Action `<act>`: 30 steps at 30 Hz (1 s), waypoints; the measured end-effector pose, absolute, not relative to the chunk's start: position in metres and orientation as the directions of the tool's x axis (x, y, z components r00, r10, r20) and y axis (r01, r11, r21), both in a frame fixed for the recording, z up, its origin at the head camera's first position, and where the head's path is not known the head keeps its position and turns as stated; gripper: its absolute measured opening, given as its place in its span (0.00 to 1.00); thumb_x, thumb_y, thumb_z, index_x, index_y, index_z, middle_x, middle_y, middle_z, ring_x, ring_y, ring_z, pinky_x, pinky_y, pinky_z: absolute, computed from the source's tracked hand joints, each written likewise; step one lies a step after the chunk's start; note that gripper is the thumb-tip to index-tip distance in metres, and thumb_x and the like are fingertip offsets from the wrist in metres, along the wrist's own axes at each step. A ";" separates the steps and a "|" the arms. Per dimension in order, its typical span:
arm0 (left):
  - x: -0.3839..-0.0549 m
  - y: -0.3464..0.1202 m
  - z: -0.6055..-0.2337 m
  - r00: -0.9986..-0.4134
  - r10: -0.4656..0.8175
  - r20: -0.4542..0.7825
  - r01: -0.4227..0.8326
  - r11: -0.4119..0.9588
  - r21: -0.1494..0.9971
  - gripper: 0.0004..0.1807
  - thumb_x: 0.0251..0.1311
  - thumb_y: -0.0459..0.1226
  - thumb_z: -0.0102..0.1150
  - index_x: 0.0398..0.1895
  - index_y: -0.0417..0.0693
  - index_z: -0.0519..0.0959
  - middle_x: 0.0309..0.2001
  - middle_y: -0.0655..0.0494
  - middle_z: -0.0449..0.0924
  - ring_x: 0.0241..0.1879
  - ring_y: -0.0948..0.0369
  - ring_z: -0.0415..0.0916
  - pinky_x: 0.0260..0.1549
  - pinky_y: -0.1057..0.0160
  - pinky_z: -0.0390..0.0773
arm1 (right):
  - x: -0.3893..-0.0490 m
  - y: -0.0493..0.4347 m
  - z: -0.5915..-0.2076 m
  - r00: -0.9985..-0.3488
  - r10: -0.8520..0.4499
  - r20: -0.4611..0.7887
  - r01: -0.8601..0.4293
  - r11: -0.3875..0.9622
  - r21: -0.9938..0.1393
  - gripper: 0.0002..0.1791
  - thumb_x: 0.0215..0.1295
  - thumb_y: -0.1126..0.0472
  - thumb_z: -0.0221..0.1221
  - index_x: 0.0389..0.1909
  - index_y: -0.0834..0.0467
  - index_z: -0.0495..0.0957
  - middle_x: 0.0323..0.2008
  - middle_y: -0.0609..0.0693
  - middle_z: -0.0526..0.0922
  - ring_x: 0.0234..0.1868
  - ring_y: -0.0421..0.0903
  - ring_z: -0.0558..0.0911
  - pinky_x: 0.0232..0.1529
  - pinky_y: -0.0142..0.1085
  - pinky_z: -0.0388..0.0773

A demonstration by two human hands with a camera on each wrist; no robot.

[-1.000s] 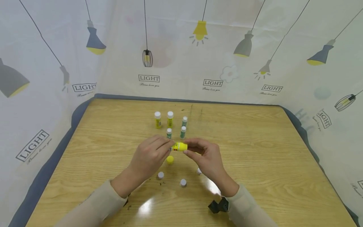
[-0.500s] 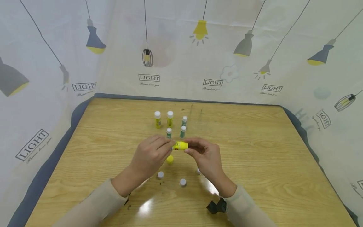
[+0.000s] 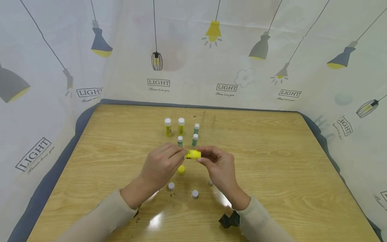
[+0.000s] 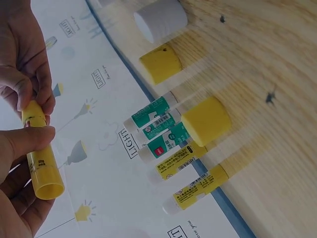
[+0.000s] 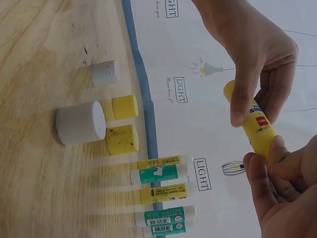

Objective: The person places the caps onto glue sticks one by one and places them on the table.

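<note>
Head view: left hand (image 3: 160,164) and right hand (image 3: 220,168) pinch one yellow tube (image 3: 193,154).
It lies sideways between the two hands, above the table (image 3: 272,161); a yellow cap (image 3: 181,170) and white caps (image 3: 195,194) sit on the near side, capped sticks (image 3: 181,127) stand toward the table's far edge.

Yellow tube (image 3: 194,154) with red label (image 5: 261,120), lamp-patterned whitish backdrop (image 3: 193,67)

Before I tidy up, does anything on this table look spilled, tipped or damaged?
Dark specks dot the table near a white cap, and one yellow cap is smudged, perhaps dirt. The held glue stick shows no visible damage; the five standing sticks look upright.
</note>
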State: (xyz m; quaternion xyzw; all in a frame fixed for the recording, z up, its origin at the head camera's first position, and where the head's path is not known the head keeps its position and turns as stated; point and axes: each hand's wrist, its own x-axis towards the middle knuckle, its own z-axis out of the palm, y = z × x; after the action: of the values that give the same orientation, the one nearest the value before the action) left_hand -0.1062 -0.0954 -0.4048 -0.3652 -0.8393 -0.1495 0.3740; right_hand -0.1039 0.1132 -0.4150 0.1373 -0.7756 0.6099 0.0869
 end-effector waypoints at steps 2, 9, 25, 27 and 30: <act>-0.106 -0.095 -0.404 -0.452 0.503 0.736 0.722 0.691 -0.029 0.11 0.53 0.28 0.74 0.41 0.41 0.89 0.36 0.54 0.88 0.35 0.60 0.84 0.36 0.66 0.87 | -0.104 0.113 -0.414 -0.950 -0.101 0.295 -0.310 0.213 -0.926 0.11 0.58 0.69 0.70 0.43 0.59 0.87 0.41 0.50 0.90 0.40 0.45 0.88 0.41 0.35 0.88; -0.107 -0.095 -0.402 -0.445 0.507 0.739 0.719 0.694 -0.043 0.11 0.53 0.27 0.73 0.40 0.41 0.89 0.36 0.54 0.89 0.35 0.60 0.85 0.35 0.66 0.87 | -0.103 0.110 -0.413 -0.956 -0.088 0.279 -0.291 0.215 -0.932 0.11 0.59 0.71 0.69 0.43 0.60 0.87 0.41 0.51 0.89 0.41 0.45 0.88 0.42 0.35 0.88; -0.111 -0.093 -0.399 -0.479 0.533 0.698 0.723 0.690 -0.031 0.12 0.52 0.30 0.75 0.41 0.42 0.89 0.37 0.54 0.89 0.36 0.59 0.85 0.34 0.67 0.87 | -0.109 0.121 -0.409 -0.953 -0.160 0.258 -0.287 0.199 -0.937 0.13 0.59 0.68 0.70 0.46 0.60 0.86 0.44 0.52 0.89 0.43 0.45 0.88 0.44 0.35 0.88; -0.110 -0.094 -0.399 -0.485 0.543 0.686 0.726 0.687 -0.031 0.13 0.52 0.30 0.76 0.42 0.42 0.88 0.38 0.54 0.89 0.36 0.59 0.85 0.34 0.67 0.87 | -0.109 0.121 -0.409 -0.952 -0.178 0.248 -0.279 0.176 -0.944 0.14 0.60 0.67 0.71 0.47 0.61 0.86 0.44 0.53 0.89 0.44 0.47 0.88 0.45 0.36 0.88; -0.110 -0.096 -0.398 -0.485 0.562 0.670 0.732 0.680 -0.041 0.14 0.52 0.32 0.77 0.43 0.42 0.88 0.39 0.54 0.89 0.37 0.60 0.85 0.34 0.68 0.87 | -0.109 0.122 -0.409 -0.952 -0.193 0.238 -0.269 0.156 -0.950 0.14 0.60 0.66 0.71 0.47 0.62 0.86 0.45 0.54 0.88 0.44 0.48 0.88 0.46 0.36 0.87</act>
State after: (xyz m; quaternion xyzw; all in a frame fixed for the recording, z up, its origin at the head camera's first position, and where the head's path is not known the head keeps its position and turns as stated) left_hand -0.1102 -0.0959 -0.3979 -0.3793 -0.8524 -0.1261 0.3371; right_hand -0.1088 0.1223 -0.4086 0.1521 -0.7597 0.6315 0.0300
